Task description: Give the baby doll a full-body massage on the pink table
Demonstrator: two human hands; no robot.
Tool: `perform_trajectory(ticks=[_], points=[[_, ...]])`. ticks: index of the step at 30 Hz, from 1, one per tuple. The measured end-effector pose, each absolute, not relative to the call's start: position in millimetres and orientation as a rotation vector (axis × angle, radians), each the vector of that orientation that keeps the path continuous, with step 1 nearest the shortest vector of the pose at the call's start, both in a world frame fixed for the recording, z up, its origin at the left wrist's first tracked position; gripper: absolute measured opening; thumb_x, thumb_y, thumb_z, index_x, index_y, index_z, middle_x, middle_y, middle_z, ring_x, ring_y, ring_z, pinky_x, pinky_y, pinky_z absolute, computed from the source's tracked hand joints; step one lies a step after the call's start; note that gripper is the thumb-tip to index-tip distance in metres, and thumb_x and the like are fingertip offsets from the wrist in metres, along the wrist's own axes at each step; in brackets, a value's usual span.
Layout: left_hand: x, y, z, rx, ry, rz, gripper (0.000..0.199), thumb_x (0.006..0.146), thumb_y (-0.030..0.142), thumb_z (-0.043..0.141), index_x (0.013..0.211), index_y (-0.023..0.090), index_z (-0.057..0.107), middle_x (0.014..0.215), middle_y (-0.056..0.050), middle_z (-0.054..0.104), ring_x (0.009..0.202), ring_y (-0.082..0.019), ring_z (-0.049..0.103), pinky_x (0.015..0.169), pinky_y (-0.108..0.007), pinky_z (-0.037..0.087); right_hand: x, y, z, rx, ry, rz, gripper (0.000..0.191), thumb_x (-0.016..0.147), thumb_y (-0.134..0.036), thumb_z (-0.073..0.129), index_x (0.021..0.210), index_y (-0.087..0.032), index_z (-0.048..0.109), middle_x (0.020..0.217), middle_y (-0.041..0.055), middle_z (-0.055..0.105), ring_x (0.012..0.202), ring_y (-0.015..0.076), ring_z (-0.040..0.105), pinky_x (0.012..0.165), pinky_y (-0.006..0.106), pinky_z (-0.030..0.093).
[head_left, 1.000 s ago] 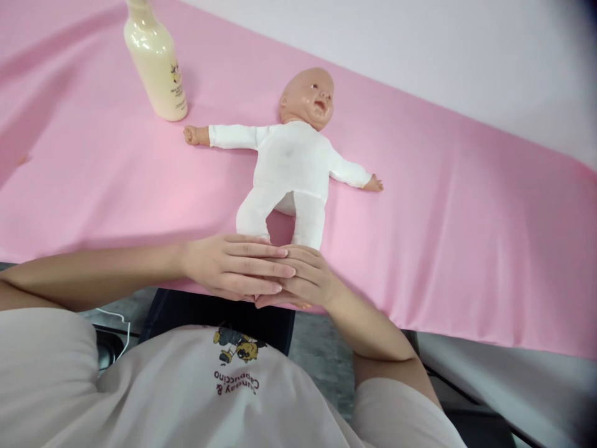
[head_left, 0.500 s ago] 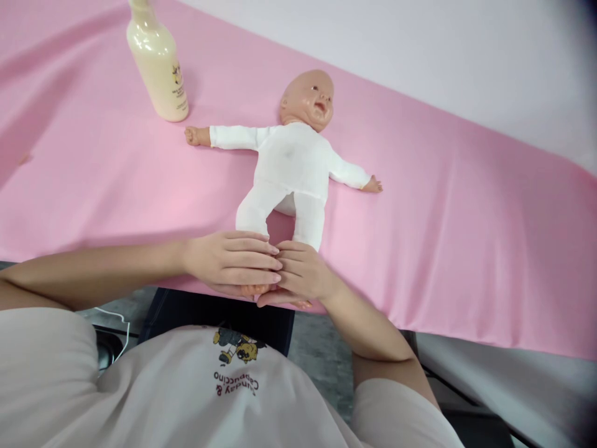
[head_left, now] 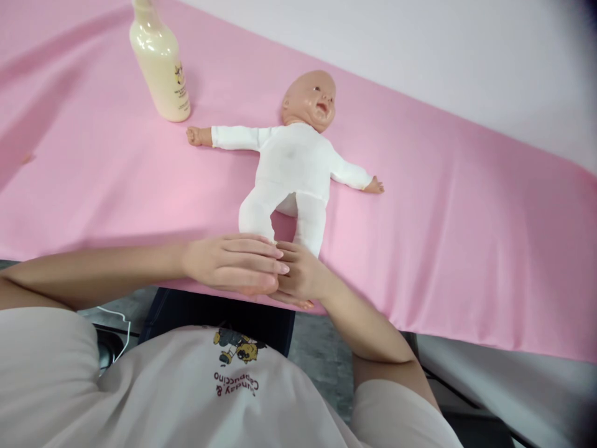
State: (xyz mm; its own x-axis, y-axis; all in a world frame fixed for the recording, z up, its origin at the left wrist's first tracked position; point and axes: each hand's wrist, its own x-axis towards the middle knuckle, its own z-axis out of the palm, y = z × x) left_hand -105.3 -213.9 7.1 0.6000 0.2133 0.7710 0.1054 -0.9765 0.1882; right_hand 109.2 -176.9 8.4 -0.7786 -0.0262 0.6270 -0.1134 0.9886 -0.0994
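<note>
A baby doll (head_left: 293,162) in a white suit lies on its back, arms spread and legs towards me. My left hand (head_left: 231,264) is closed around the lower leg and foot on the left, its fingers reaching across to the other hand. Around the lower leg and foot on the right, my right hand (head_left: 301,274) is closed too. Both feet are mostly hidden by my hands; a few toes show below the right hand. The fingertips of the two hands overlap between the legs.
A pale yellow bottle (head_left: 161,71) stands near the doll's outstretched arm on the left. Pink cloth (head_left: 420,205) covers the table, with creases on the right and its front edge close to my body. A white cable (head_left: 125,333) hangs at the lower left.
The left hand's fingers have shifted slightly to the right and curl more around the foot, covering the toes there. The doll's body and the bottle look unchanged apart from a slight view shift.
</note>
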Motion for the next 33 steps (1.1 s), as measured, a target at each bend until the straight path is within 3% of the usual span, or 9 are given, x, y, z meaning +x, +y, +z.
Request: perform_trajectory(ticks=[2,5,9,15,22,27,33], points=[[-107.5,-212.0,10.6,2.672,0.306,1.448,0.01,0.097,0.025,0.06,0.101,0.017,0.055,0.101,-0.01,0.072,0.111,-0.019,0.064,0.096,-0.035,0.059,109.7,-176.3,6.3,0.085,-2.467,0.168,0.037,0.098,-0.025,0.051,0.061,-0.019,0.054,0.065,0.0009,0.058,0.071,0.0149,0.054,0.074,0.031,0.053],[-108.2,-210.8,15.5,2.668,0.41,1.569,0.024,0.093,0.035,0.066,0.088,0.02,0.049,0.084,-0.004,0.064,0.086,-0.015,0.058,0.081,-0.029,0.057,109.8,-174.7,2.8,0.116,-2.454,0.142,0.037,0.099,-0.025,0.05,0.064,-0.019,0.057,0.064,0.0012,0.058,0.07,0.0145,0.052,0.072,0.031,0.051],[-106.6,-210.1,21.0,2.711,0.342,1.512,0.032,0.094,0.045,0.062,0.08,0.021,0.047,0.072,0.0,0.059,0.07,-0.014,0.053,0.065,-0.029,0.05,108.8,-172.9,4.1,0.138,-2.444,0.099,0.041,0.101,-0.023,0.046,0.06,-0.019,0.055,0.061,0.0007,0.056,0.067,0.0143,0.051,0.071,0.029,0.05],[-108.2,-208.7,18.8,2.815,0.3,1.45,0.044,0.091,0.031,0.068,0.061,0.022,0.038,0.054,0.003,0.048,0.054,-0.012,0.045,0.053,-0.028,0.04,109.8,-172.3,8.9,0.115,-2.445,0.108,0.038,0.099,-0.023,0.048,0.061,-0.02,0.055,0.063,0.0005,0.058,0.07,0.0144,0.053,0.074,0.03,0.052],[-112.4,-209.9,9.9,2.828,0.253,1.269,0.039,0.093,0.028,0.063,0.061,0.022,0.043,0.054,0.002,0.051,0.049,-0.012,0.05,0.051,-0.028,0.041,120.5,-168.6,10.0,0.032,-2.325,0.128,0.031,0.097,-0.024,0.051,0.066,-0.021,0.054,0.07,0.0016,0.06,0.074,0.0146,0.057,0.08,0.033,0.058],[-111.4,-210.4,9.1,2.835,0.23,1.307,0.038,0.097,0.025,0.055,0.06,0.022,0.045,0.054,0.002,0.051,0.049,-0.013,0.052,0.048,-0.028,0.037,120.2,-168.9,12.0,0.006,-2.223,0.15,0.028,0.096,-0.029,0.054,0.07,-0.022,0.049,0.072,0.0009,0.058,0.074,0.0145,0.057,0.076,0.033,0.059],[-111.2,-208.0,12.5,2.83,0.192,1.341,0.038,0.091,0.03,0.068,0.063,0.022,0.044,0.054,0.004,0.048,0.048,-0.011,0.048,0.048,-0.028,0.036,116.7,-170.6,13.9,0.09,-2.337,0.182,0.035,0.099,-0.017,0.043,0.064,-0.022,0.041,0.062,-0.0015,0.044,0.063,0.0135,0.043,0.071,0.028,0.052]])
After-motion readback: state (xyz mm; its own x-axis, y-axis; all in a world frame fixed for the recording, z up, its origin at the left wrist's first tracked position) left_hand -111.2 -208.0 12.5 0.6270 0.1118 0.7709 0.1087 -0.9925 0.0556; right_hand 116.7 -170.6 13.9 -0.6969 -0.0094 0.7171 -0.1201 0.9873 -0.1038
